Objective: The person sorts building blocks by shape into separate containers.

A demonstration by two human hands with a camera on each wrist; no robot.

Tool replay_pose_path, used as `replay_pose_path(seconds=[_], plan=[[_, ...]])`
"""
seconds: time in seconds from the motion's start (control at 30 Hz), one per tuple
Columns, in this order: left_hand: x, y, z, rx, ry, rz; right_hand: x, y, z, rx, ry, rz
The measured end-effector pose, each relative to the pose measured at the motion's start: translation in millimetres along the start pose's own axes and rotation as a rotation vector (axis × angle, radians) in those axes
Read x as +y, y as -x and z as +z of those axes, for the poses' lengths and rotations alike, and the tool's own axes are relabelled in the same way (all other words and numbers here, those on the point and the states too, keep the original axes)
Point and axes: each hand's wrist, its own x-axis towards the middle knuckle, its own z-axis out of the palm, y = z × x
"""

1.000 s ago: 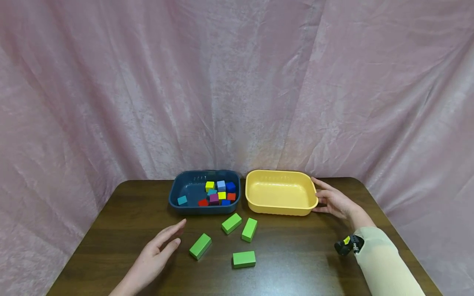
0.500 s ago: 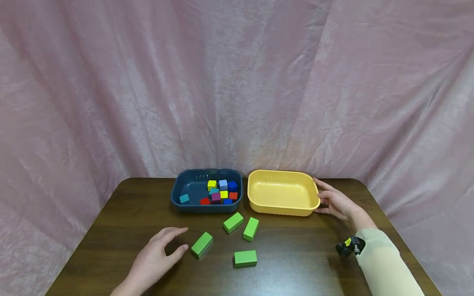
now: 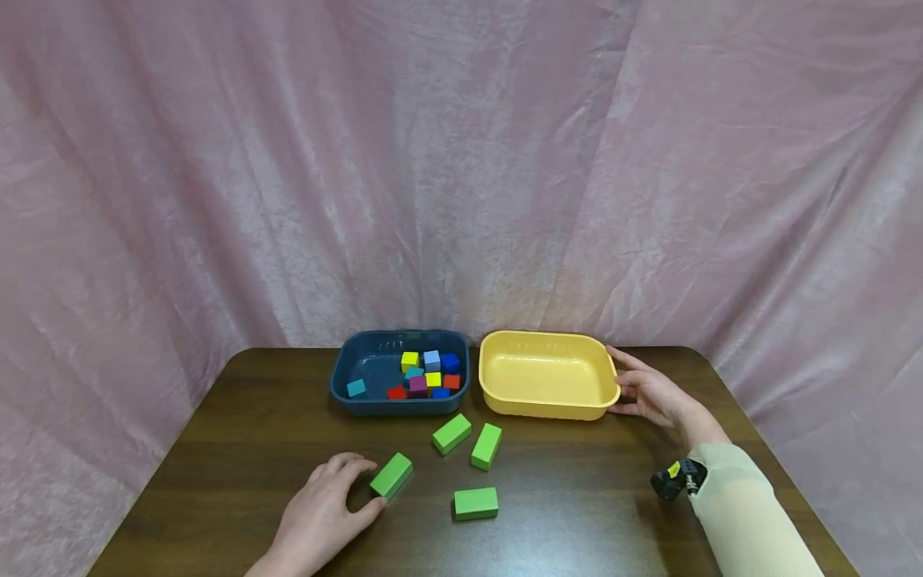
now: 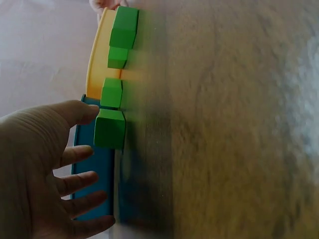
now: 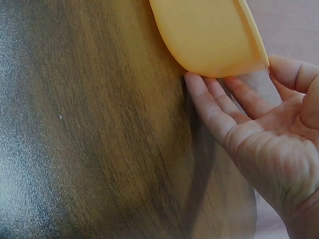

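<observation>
My left hand (image 3: 328, 509) reaches to the left side of a green block (image 3: 392, 476) on the table. Thumb and fingers are spread apart, the thumb tip right at the block's near end. In the left wrist view this green block (image 4: 110, 129) is just past the thumb, and the fingers show well apart. My right hand (image 3: 652, 397) rests against the right end of a yellow tray (image 3: 481, 377), its extended fingertips along the wall. The right wrist view shows those fingers (image 5: 212, 112) under the curved end of the yellow tray (image 5: 209, 45).
A dark blue tray (image 3: 392, 408) with several small coloured cubes stands left of the yellow one. Three more green blocks lie in front of the trays: one (image 3: 452, 434), another (image 3: 486, 446), and a nearer one (image 3: 476, 504). A pink curtain (image 3: 461, 176) hangs behind the table.
My left hand has moved right and slightly toward the near side, up to the leftmost green block, with its thumb and fingers opening wider. The right hand stays at the yellow tray.
</observation>
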Motion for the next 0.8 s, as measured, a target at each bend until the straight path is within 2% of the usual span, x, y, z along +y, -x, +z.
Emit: replay_pose_path(seconds=[0.23, 0.53, 0.8], plan=[[1.8, -1.2, 3.3, 0.025, -0.049, -0.029, -1, -1, 0, 0.003, 0.002, 0.005], [6.2, -2.7, 13.4, 0.121, -0.129, 0.055, -1, -1, 1, 0.001, 0.001, 0.008], [12.4, -8.9, 18.9, 0.123, -0.144, 0.040, -1, -1, 2, -0.002, 0.001, 0.008]])
